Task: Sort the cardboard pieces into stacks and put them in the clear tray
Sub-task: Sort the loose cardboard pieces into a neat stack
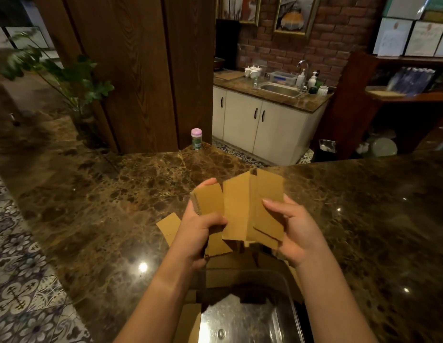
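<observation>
Both hands hold a fan of brown cardboard pieces (242, 206) above the marble counter. My left hand (200, 229) grips the left pieces, thumb across their front. My right hand (294, 226) grips the right pieces, thumb on top. More cardboard pieces (169, 226) lie flat on the counter under and left of my left hand. The clear tray (287, 305) stands near the front edge, below my hands, with its shiny bottom showing and cardboard lying around it.
The dark marble counter (104, 206) spreads left and right. A small jar with a pink lid (196, 139) stands at its far edge by a wooden pillar (131, 70). A potted plant (74, 82) is at the left. Behind lies a kitchen sink unit (272, 115).
</observation>
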Demonstrator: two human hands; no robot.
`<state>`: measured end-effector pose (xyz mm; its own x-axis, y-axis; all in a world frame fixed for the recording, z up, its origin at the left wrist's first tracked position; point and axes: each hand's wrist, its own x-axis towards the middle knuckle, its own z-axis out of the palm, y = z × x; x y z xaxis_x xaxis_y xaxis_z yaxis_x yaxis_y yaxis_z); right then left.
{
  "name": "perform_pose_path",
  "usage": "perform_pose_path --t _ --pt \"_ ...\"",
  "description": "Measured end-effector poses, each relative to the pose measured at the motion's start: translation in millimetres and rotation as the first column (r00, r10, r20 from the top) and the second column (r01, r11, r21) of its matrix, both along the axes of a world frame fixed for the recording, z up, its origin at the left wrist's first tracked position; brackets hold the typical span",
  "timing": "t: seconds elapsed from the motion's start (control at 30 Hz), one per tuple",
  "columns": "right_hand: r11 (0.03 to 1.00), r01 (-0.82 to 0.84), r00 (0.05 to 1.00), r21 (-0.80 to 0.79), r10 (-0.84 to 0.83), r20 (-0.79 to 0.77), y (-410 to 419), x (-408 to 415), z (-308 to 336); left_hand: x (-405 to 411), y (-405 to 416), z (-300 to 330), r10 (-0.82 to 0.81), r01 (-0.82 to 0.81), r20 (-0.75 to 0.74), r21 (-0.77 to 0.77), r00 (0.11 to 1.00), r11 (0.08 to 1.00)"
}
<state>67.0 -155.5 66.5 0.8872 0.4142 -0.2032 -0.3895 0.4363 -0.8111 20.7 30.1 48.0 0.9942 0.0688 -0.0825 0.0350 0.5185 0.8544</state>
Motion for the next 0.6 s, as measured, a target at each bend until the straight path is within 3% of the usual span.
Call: perform_pose_path --t 0.07,0.17,0.3,0.4,0.47,0.53,0.6 --pt "1.000 0.010 0.998 -0.013 -0.009 0.061 3 -2 -1 1 -3 -2 -0.072 0.070 -0.077 -0.026 0.994 0.997" --pt "0.995 0.042 0.958 -0.094 -0.013 0.286 -10 -1 1 -1 1 -6 -0.138 0.113 -0.145 -0.167 0.980 0.979" --pt "0.946 -0.107 0.826 -0.307 0.257 0.502 -27 -2 12 -1 10 -9 -0.159 0.128 -0.147 -0.200 0.976 0.971" --pt "0.827 -0.119 0.660 -0.550 0.480 0.578 -33 -4 22 2 14 -7 -0.194 0.153 -0.169 -0.228 0.966 0.961" --pt "0.681 0.025 0.553 -0.732 0.600 0.577 -34 -4 26 3 18 -5 -0.219 0.168 -0.194 -0.251 0.956 0.953" --pt "0.558 0.199 0.465 -0.806 0.670 0.579 -30 -4 27 4 20 -4 -0.233 0.175 -0.234 -0.247 0.944 0.953" --pt "0.511 0.284 0.412 -0.811 0.699 0.585 -21 -6 26 6 20 -5 -0.253 0.184 -0.261 -0.260 0.932 0.948"
